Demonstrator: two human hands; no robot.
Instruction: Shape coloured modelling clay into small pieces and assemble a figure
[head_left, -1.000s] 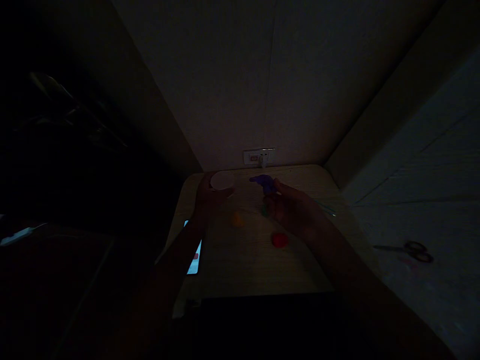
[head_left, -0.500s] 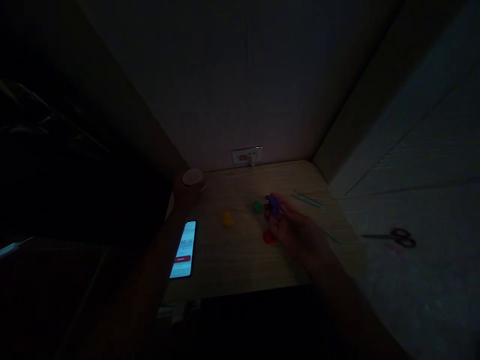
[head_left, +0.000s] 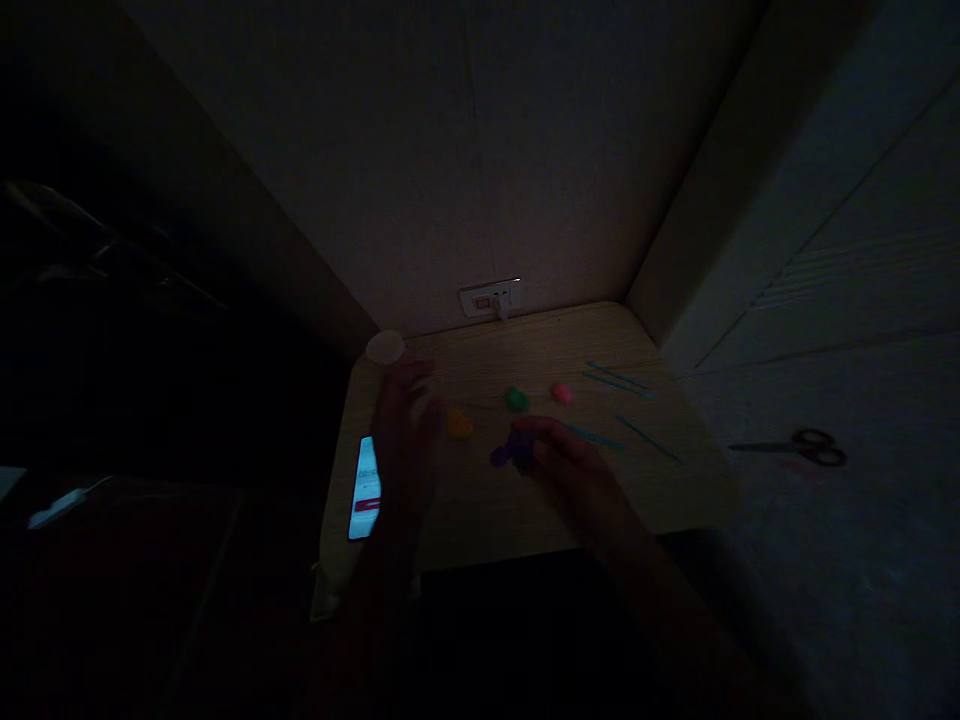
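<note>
My right hand (head_left: 566,462) pinches a small, irregular purple lump (head_left: 517,450), which looks like modelling clay, above the small wooden table (head_left: 480,525). To its left my left hand (head_left: 405,425) hangs with fingers apart and nothing visible in it, slightly blurred. Beyond the left hand stands a white cup (head_left: 385,347). An orange lump (head_left: 459,424) lies between the hands, and farther back are a green lump (head_left: 516,399) and a pink one (head_left: 562,393). A lit phone (head_left: 365,490) is partly covered by my left hand.
Several thin blue-green sticks (head_left: 649,438) lie on the table's right side. Scissors (head_left: 799,447) rest on the pale surface right of the table. A wall socket (head_left: 491,298) with a plug is behind the table. The room is very dark.
My left hand has let go of the white cup and come nearer, towards the right hand. My right hand has moved nearer and slightly left with the purple lump, uncovering the pink lump.
</note>
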